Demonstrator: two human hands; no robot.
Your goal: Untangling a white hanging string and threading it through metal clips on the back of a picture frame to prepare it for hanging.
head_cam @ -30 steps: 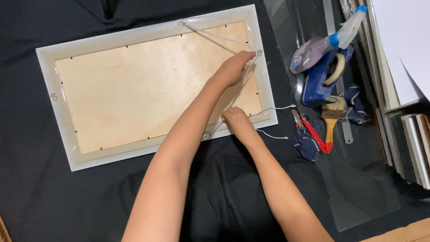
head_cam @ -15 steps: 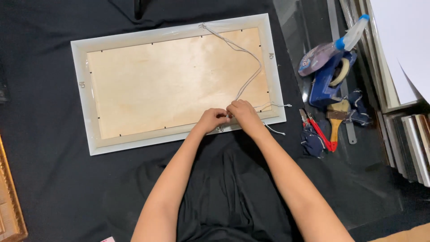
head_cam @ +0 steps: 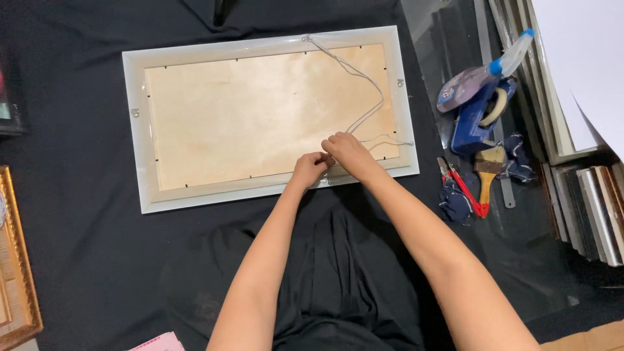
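White frame [head_cam: 148,130] edge (lower rail) under both hands [head_cam: 331,159], dark cloth [head_cam: 78,260] around.

A black cloth [head_cam: 78,260] covers the whole work surface (creased near the bottom), lit evenly from above; a gilt frame [head_cam: 16,260] lies at its left edge, stacked mouldings [head_cam: 585,208] at right

**Black cloth under the work**

A black cloth [head_cam: 84,260] covers the surface. On it lies a white picture frame [head_cam: 140,162], back side up — its plywood backing [head_cam: 260,117] showing. To the right lie a blue tape dispenser [head_cam: 478,117], a paintbrush [head_cam: 487,172] and red-handled pliers [head_cam: 465,192] — beside stacked frames [head_cam: 595,214].
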